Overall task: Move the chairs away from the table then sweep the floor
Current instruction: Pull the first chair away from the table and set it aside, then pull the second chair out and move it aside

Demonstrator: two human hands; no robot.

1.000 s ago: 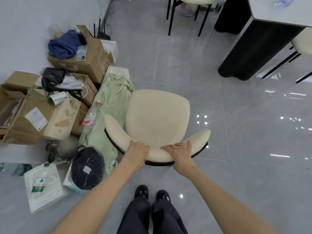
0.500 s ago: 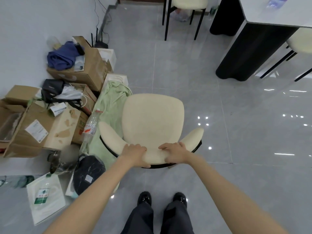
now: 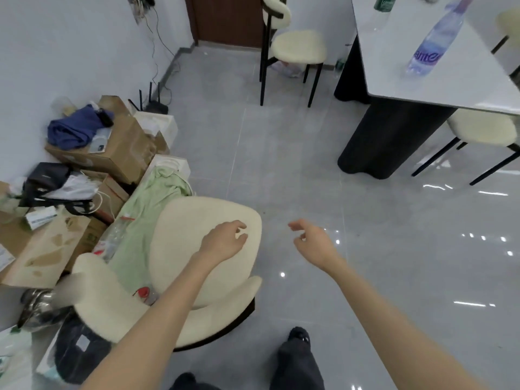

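Observation:
A cream chair with a curved backrest stands on the grey floor at lower left, beside a pile of boxes. My left hand hovers over its seat with fingers loosely curled, holding nothing. My right hand hangs over bare floor to the right of the chair, also empty and relaxed. The white-topped table with a black base is at upper right. A second cream chair stands at its far end, and a third is tucked under its near side.
Cardboard boxes, a green cloth, bags, bottles and a blue garment fill the left wall side. A water bottle lies on the table. A router and cables sit by the wall. Grey tile floor spans the middle.
Both hands have let go of the chair's backrest and lifted away. The view has swung up and right, so the chair now sits lower left against the clutter.

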